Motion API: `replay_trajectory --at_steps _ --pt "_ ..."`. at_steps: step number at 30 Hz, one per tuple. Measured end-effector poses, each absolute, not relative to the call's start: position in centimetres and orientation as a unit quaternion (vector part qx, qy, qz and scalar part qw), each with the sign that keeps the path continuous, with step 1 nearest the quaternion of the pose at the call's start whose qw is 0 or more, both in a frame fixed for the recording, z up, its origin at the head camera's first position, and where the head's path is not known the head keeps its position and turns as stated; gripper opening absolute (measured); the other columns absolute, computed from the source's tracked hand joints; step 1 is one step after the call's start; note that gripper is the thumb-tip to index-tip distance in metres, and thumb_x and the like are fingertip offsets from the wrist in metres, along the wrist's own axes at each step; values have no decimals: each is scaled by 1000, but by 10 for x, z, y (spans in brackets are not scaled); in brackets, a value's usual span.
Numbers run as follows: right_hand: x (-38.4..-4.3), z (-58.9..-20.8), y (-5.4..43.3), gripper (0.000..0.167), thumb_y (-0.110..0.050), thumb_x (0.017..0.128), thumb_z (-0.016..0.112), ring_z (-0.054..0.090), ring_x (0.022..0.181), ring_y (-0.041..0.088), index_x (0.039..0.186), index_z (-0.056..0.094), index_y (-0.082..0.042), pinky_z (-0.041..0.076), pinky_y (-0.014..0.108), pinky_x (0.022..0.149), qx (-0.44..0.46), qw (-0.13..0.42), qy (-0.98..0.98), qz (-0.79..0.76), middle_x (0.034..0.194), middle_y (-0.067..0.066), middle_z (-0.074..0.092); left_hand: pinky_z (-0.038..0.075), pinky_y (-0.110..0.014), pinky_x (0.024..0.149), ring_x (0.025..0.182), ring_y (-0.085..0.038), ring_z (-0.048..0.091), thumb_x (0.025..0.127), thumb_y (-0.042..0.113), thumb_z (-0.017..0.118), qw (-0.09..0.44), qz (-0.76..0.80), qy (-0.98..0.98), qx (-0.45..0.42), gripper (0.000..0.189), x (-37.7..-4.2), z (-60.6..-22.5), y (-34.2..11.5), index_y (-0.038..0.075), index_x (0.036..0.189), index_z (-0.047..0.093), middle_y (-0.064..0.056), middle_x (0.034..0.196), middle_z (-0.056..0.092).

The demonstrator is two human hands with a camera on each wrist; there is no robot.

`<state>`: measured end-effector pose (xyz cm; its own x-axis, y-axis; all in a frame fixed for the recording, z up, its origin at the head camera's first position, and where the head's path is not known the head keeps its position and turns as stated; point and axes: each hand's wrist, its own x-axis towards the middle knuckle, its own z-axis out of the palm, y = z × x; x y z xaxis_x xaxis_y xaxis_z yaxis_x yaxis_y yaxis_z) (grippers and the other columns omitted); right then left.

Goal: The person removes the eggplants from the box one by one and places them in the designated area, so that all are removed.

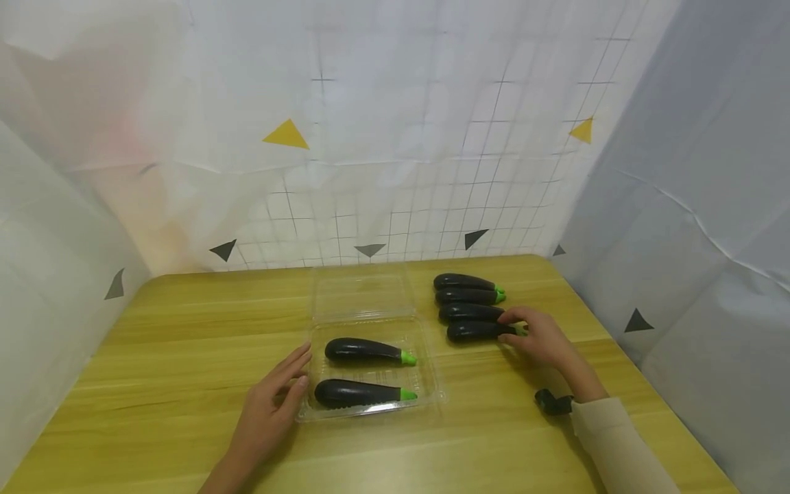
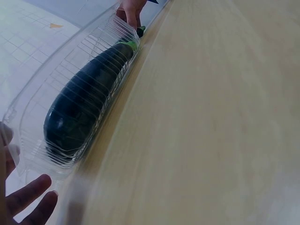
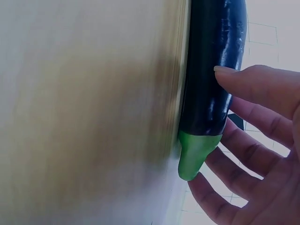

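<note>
My right hand [image 1: 535, 336] is at the stem end of the nearest eggplant [image 1: 472, 332] in a row at the right. In the right wrist view, its thumb lies on the dark skin and the other fingers reach round the far side near the green stem [image 3: 192, 154]. My left hand [image 1: 271, 401] rests beside the left wall of a clear plastic clamshell box [image 1: 428, 343], fingers loosely extended, fingertips right at the wall. Two eggplants lie apart inside the box, a rear one [image 1: 363, 350] and a front one [image 1: 358, 394], both with green stems pointing right.
The box's clear lid [image 1: 361, 295] lies folded back behind it. Several eggplants [image 1: 465, 296] lie side by side at the back right of the wooden table [image 1: 185, 357]. White sheeting [image 1: 382, 89] walls the table's back and sides. A small black device [image 1: 552, 403] is by my right wrist.
</note>
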<state>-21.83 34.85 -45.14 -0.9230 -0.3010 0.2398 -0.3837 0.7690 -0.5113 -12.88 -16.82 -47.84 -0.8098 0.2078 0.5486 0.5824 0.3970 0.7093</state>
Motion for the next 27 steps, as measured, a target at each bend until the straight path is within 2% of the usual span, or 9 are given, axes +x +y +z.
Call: replay_trajectory --at_steps 11,18,27 --pt "-218 -450 349 33 -8 91 81 64 111 43 120 71 2 51 65 94 185 62 -939 283 120 17 70 58 -22 87 108 -29 69 102 -1 64 194 -498 -809 -244 42 -129 -480 -168 6 144 62 -9 152 55" --pt "-217 -447 349 34 -8 90 83 64 111 42 121 71 1 52 64 94 194 61 -938 280 120 17 70 58 -22 86 109 -24 69 101 -1 65 195 -498 -809 -245 43 -129 -479 -168 6 144 63 -10 151 55" --pt "-215 -445 346 34 -5 88 83 65 111 42 120 71 1 52 65 93 203 55 -938 277 120 18 70 58 -22 87 110 -26 69 102 0 64 189 -496 -812 -243 43 -128 -476 -168 6 145 62 -11 152 54"
